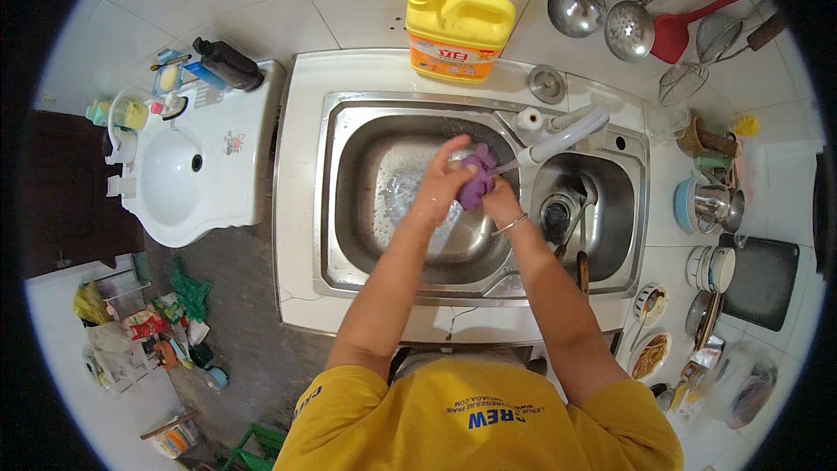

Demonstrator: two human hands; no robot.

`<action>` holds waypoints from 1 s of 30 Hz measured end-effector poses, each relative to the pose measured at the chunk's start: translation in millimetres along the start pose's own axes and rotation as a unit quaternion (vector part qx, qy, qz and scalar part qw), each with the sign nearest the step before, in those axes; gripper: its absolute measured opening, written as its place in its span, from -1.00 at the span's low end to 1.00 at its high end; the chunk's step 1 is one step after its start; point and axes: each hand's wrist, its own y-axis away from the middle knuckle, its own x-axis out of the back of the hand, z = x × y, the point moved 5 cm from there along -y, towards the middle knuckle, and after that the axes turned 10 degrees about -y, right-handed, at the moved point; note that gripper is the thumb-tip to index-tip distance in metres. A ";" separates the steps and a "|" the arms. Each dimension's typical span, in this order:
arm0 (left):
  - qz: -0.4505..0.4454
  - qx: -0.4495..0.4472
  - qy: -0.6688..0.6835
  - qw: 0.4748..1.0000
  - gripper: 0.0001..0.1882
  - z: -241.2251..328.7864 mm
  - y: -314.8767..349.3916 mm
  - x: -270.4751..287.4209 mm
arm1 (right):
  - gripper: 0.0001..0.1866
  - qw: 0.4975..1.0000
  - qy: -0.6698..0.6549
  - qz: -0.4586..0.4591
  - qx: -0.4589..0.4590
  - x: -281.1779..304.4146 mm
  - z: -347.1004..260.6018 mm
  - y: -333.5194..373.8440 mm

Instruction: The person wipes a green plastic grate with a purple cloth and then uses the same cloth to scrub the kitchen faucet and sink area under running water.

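Observation:
Over the large left basin [366, 235] of the steel sink, I hold a crumpled purple cloth [473, 185] between both hands. My left hand [438, 185] grips its left side, thumb against it and one finger raised. From the right, my right hand [500, 202], with a bracelet at the wrist, has its fingers closed on the cloth's edge. The white faucet [562, 141] points at the cloth from the right, and water runs from its spout. Wet streaks show on the basin floor. Part of the cloth is hidden behind my fingers.
The smaller right basin [615, 227] contains a strainer and long-handled utensils. A yellow pump jug [460, 30] stands behind the sink, beside a round metal drain stopper [547, 84]. Ladles [577, 7] hang at upper right. Dishes with food [649, 356] sit at right; a white washbasin [174, 166] is left.

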 end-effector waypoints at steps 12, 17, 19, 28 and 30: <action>0.056 0.131 -0.710 0.690 -0.61 -131.2 -22.5 77.4 | -0.69 0.982 -0.006 0.167 0.089 20.6 -45.6 51.1; 0.101 0.026 -0.569 0.816 -0.82 -101.9 -26.8 95.5 | -0.72 0.979 -0.055 0.174 0.087 23.7 -41.0 62.9; 0.153 -0.182 -0.465 0.853 -0.88 -59.3 -19.5 91.5 | -0.73 0.975 -0.098 0.178 0.094 26.4 -40.0 66.1; 0.035 -0.132 -0.216 0.967 -0.87 -80.8 -43.6 -9.5 | -0.73 0.934 -0.230 0.232 0.143 48.3 -57.9 93.1; 0.049 -0.171 -0.289 0.941 -0.87 -69.0 -38.6 -27.3 | -0.71 0.929 -0.235 0.240 0.155 57.0 -57.8 99.1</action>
